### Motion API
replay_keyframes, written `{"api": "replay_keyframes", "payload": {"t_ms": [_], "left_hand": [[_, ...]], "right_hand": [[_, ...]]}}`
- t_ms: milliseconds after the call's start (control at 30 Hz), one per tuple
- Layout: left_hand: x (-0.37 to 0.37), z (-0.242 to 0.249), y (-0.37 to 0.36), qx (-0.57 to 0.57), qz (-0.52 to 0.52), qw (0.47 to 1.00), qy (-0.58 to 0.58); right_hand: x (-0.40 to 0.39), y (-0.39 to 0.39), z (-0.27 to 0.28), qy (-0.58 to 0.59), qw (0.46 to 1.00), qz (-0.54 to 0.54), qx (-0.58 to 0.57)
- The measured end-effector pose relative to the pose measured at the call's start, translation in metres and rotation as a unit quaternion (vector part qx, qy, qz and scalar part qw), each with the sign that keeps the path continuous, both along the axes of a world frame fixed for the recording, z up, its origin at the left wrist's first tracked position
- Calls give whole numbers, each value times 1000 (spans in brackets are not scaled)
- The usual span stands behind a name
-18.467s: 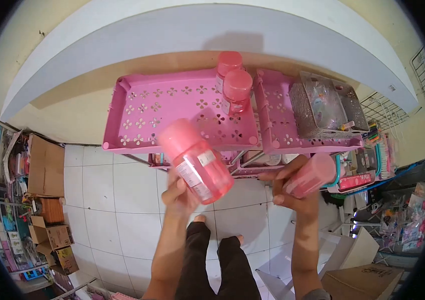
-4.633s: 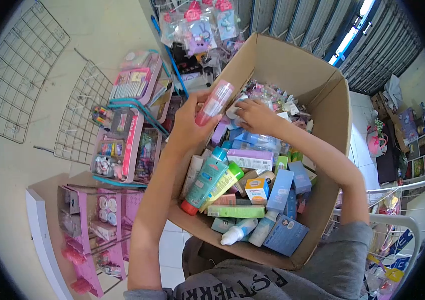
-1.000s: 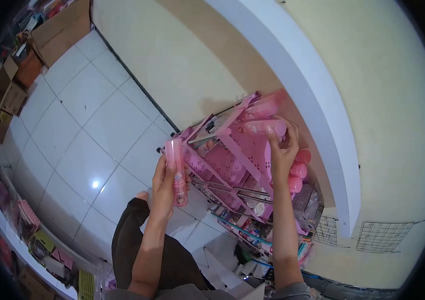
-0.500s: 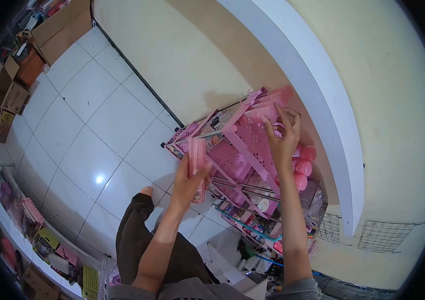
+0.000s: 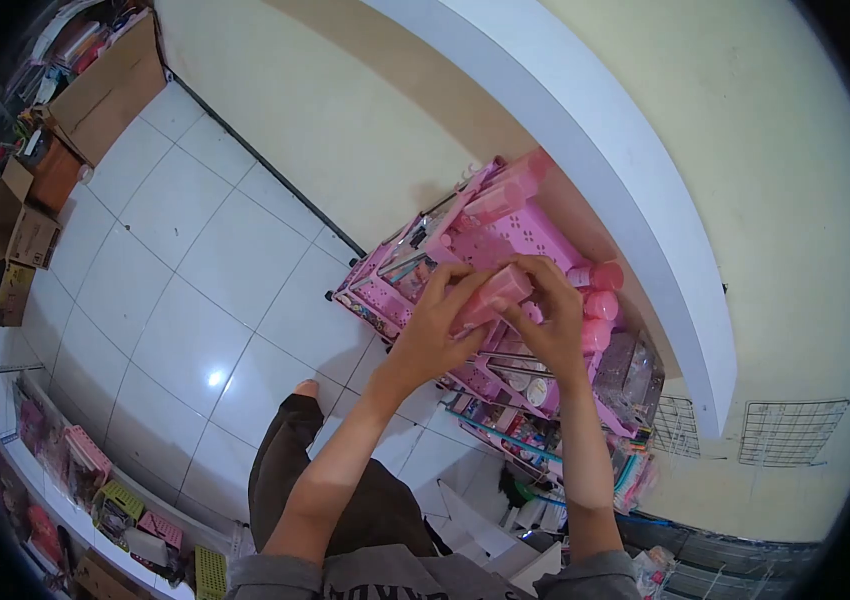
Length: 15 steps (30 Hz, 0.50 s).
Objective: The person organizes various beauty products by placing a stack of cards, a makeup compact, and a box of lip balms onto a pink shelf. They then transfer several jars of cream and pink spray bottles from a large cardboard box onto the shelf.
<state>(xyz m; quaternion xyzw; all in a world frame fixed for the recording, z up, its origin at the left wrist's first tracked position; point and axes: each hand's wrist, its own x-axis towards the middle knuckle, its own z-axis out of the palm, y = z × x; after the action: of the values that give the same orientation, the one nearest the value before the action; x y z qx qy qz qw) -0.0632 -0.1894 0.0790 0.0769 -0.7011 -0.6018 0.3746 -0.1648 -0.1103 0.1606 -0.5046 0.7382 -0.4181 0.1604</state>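
Note:
Over the pink cart (image 5: 390, 307), my left hand (image 5: 437, 325) is wrapped round a pink bottle-like container (image 5: 493, 298), which lies tilted with its upper end to the right. My right hand (image 5: 551, 318) is at that upper end, its fingers curled against it; the fingertips are partly hidden. Pink containers lie in the cart's top tray at the back (image 5: 500, 200). Several pink round-ended bottles (image 5: 600, 305) stand along the tray's right side.
White tiled floor (image 5: 185, 270) spreads to the left. A curved white ledge (image 5: 635, 160) arches over the cart's right side. Open cardboard boxes (image 5: 20, 230) stand at far left, and small baskets (image 5: 123, 500) sit on a lower-left shelf. Wire racks (image 5: 790, 432) lean at right.
My right hand has come away from the pink containers at the cart's back and met the container in my left hand. That container has moved right and tilted. The view has shifted slightly.

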Motion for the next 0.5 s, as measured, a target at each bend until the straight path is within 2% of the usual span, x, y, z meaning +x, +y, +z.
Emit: {"api": "replay_keyframes", "payload": {"t_ms": [67, 100, 167, 233, 367, 433, 500], "left_hand": [[-5, -2, -7, -25, 13, 1000, -8], [-6, -3, -13, -20, 39, 999, 7], [-8, -9, -24, -12, 62, 998, 22], [-12, -20, -32, -11, 95, 995, -43], [-24, -34, -43, -28, 74, 995, -59], [-30, -32, -43, -75, 70, 992, -69], [-36, -33, -42, -77, 66, 993, -68]], "right_hand": [[-1, 1, 9, 109, 993, -42, 0], [-3, 1, 14, 109, 993, -42, 1], [-6, 0, 23, 225, 968, -111, -25], [-10, -3, 19, 246, 959, -132, -42], [-16, -12, 5, 310, 940, -137, -45], [-16, -16, -1, 288, 948, -131, -43], [-16, -21, -8, 266, 955, -124, -40]]}}
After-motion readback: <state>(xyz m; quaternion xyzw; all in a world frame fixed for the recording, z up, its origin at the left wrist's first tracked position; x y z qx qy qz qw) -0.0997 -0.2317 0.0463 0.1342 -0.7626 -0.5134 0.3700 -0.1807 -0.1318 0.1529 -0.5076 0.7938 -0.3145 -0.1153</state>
